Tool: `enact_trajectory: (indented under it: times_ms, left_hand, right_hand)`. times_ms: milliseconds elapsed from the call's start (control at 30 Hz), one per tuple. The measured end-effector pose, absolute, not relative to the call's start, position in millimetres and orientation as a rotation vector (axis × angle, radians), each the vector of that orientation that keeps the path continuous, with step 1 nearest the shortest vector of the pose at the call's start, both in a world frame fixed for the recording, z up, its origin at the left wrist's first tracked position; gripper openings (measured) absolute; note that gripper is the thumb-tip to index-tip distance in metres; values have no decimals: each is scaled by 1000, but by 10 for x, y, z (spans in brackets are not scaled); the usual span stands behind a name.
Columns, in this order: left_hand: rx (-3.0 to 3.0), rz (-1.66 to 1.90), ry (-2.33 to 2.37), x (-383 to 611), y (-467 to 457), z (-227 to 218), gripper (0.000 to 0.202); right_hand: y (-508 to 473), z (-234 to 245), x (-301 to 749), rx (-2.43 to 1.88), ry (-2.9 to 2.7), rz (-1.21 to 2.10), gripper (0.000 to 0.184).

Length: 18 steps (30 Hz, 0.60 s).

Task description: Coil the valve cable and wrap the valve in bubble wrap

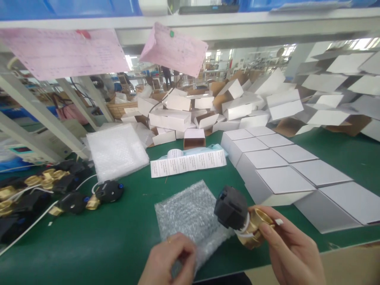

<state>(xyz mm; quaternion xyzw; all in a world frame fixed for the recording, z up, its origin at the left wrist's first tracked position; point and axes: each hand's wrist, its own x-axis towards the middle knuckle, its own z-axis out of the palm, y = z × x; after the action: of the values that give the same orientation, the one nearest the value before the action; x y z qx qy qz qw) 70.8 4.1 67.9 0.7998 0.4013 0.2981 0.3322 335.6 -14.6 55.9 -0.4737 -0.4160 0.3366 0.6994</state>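
From where I stood, the right hand [297,247] held the valve [239,213], thumb and fingers closed on its brass end. The valve was at the right edge of the bubble wrap [187,213], seemingly raised a little over the green table [118,241]. Its long axis ran slantwise: the black head pointed left and away from the person, toward the wrap's side, and the brass end came back to the right palm. The left hand [170,259] was nearer to the wrap; its fingers were curled at the near edge, but I could not tell if they pinched it. So the wrap lay to the left of the valve, and the white boxes [282,180] stood beyond it, to the right.
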Motion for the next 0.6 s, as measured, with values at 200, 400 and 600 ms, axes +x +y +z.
enact_trajectory:
  times_ms: [200,400,600]
  left_hand:
    - [940,1143,1418,364,278,1159,47]
    - [1092,1501,1894,-193,763,1134,47]
    - [2365,1137,1780,101,426,877,21]
  right_hand:
    - [-56,816,3379,-981,-705,699,38]
    - [-30,711,3436,-1017,-633,782,46]
    - [-37,606,3315,-1033,-660,856,43]
